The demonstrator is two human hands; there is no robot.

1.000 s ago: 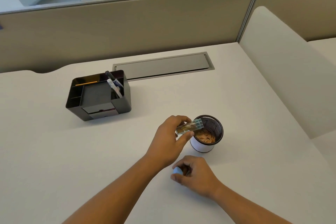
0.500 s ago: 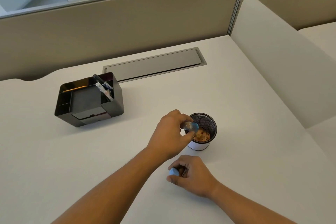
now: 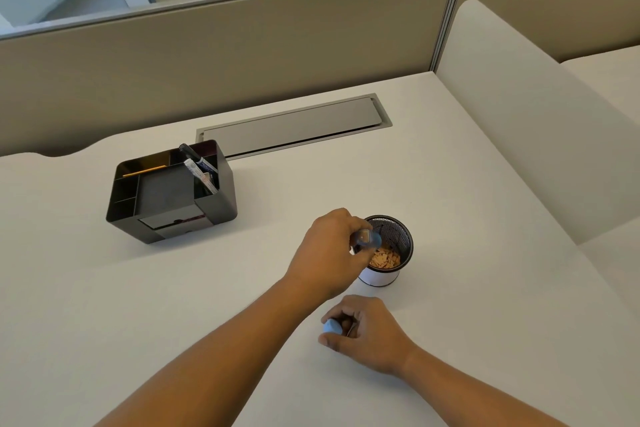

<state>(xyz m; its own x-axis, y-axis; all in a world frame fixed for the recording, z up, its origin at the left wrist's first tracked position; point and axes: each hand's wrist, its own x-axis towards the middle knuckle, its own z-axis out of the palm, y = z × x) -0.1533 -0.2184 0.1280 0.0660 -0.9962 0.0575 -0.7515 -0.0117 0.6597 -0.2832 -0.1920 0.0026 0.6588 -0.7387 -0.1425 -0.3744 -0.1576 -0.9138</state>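
My left hand (image 3: 332, 250) grips a small clear tube (image 3: 367, 239) with a bluish mouth, tipped over the rim of a black mesh cup (image 3: 398, 236) with a white base. Small orange-brown pieces (image 3: 384, 259) lie inside the cup. A few pieces still show inside the tube. My right hand (image 3: 367, 333) rests on the white desk (image 3: 173, 305) in front of the cup and pinches a light blue cap (image 3: 331, 326) between thumb and fingers.
A black desk organiser (image 3: 166, 204) with a marker, a pen and a pencil stands to the left. A grey cable hatch (image 3: 294, 126) lies further back. Beige partition panels close off the rear and right sides.
My left hand has tilted the tube more steeply over the cup, and more pieces lie in the cup. The right hand has stayed put with the cap.
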